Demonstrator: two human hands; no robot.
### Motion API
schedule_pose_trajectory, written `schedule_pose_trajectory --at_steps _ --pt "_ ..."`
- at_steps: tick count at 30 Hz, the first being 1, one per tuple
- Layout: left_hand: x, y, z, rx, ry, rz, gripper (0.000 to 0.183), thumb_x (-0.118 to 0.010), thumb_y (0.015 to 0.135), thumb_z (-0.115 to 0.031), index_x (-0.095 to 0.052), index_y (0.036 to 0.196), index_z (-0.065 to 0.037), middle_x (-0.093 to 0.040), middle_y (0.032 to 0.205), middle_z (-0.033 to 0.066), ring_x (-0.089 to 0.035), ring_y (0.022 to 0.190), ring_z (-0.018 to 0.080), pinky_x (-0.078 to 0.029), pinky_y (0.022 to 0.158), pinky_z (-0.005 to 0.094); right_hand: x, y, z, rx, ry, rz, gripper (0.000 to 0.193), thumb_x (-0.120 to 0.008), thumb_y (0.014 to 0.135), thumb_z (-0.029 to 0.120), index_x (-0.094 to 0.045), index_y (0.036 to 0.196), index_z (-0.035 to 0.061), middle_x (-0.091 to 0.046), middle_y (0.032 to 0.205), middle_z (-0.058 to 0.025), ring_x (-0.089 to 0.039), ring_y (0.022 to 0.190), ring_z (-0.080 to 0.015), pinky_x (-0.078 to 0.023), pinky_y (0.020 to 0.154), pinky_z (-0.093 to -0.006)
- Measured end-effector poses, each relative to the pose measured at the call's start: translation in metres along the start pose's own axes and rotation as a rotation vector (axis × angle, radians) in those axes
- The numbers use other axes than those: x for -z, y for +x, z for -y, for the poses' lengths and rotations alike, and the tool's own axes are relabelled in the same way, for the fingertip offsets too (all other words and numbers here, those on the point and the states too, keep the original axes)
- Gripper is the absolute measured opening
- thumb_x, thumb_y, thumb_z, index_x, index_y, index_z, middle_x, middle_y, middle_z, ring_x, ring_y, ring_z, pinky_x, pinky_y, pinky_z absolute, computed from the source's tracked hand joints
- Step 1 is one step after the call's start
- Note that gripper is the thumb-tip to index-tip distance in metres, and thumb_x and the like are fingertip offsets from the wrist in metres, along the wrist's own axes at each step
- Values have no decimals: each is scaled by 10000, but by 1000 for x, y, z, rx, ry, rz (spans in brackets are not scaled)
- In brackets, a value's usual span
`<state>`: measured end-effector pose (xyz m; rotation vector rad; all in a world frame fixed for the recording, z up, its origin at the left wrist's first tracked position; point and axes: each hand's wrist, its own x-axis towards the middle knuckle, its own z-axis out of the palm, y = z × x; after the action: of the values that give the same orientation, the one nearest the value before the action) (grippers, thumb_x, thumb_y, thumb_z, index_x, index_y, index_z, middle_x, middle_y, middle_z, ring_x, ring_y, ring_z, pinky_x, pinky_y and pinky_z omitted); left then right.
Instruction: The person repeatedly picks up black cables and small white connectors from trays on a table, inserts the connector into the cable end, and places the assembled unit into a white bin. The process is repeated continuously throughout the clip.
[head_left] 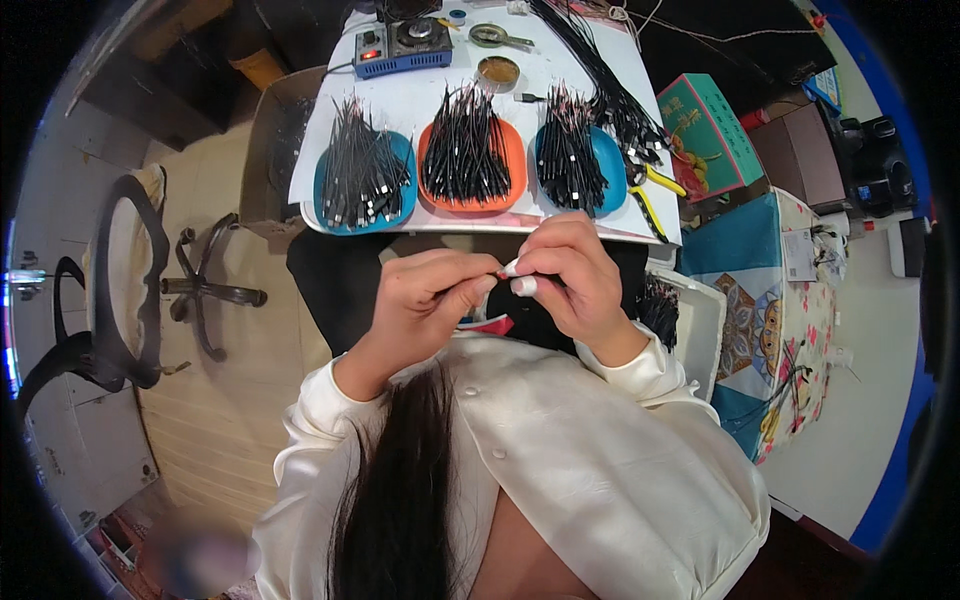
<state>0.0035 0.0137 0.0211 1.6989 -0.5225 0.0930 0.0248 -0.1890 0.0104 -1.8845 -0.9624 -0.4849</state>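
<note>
Above my lap, just in front of the table's near edge, both my hands meet fingertip to fingertip. My left hand [420, 298] is closed in a pinch between thumb and forefinger. Opposite it, my right hand [575, 278] pinches too, with white wraps on its thumb and forefinger tips. Something tiny and reddish shows where the fingertips meet; it is too small to name. Beyond the hands stand a left blue tray [407, 165], an orange tray [517, 160] and a right blue tray [617, 175]. Each holds a heap of short black cables with bare wire ends and metal plugs.
A blue soldering station [405, 62] and a round tin [497, 74] stand at the table's back. Long black cables [615, 90] and yellow-handled pliers [650, 212] lie right. A white foam box [708, 325] sits beside my right arm; a chair [150, 280] is left.
</note>
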Motion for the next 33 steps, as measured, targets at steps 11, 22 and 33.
schedule_pose_trajectory --at_steps 11,22,33 --pt "45 205 47 -91 595 80 92 -625 855 -52 -619 908 24 -624 677 87 -604 630 111 -466 608 252 19 -50 -55 -408 92 28 158 -578 820 -6 -629 969 15 -608 779 -115 -575 677 -268 -458 621 -344" --pt "14 260 156 170 857 338 115 -671 768 -46 -674 867 13 -652 775 209 -649 744 363 -507 690 407 14 -99 -88 -661 101 99 162 -585 853 80 -605 1014 66 -637 857 -132 -618 821 -323 -498 735 -408" --pt "16 263 159 228 895 357 118 -667 749 -20 -681 861 11 -657 776 208 -653 736 358 -510 690 405 7 -105 -99 -659 179 119 149 -581 866 93 -600 1011 63 -663 909 -133 -651 823 -314 -513 732 -401"
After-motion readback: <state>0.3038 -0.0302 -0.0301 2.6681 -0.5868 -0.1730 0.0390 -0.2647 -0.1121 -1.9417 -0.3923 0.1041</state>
